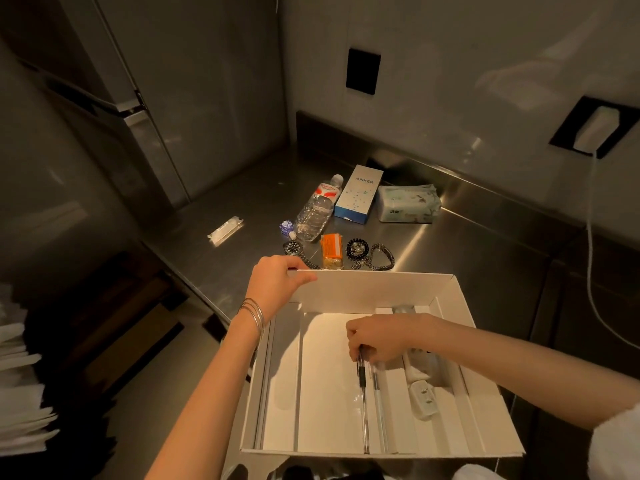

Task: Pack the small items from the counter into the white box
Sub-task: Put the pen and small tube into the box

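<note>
The white box (377, 289) stands open at the near edge of the steel counter. My left hand (277, 282) grips its far left corner. Inside the box my right hand (375, 339) pinches the top of a clear pen (363, 393), which lies along the box floor. A second thin pen (379, 407) lies beside it, and a white plug with cable (422, 396) sits further right. Beyond the box lie a wristwatch (294, 249), an orange packet (331, 251), a black pearl hair clip (356, 250) and a dark bracelet (381, 257).
Further back on the counter are a lying water bottle (317, 213), a white and blue Anker box (358, 195), a tissue pack (408, 203), a small blue item (286, 226) and a wrapped stick (225, 230). A cable (594, 271) hangs at right. White papers (20, 382) lie stacked at left.
</note>
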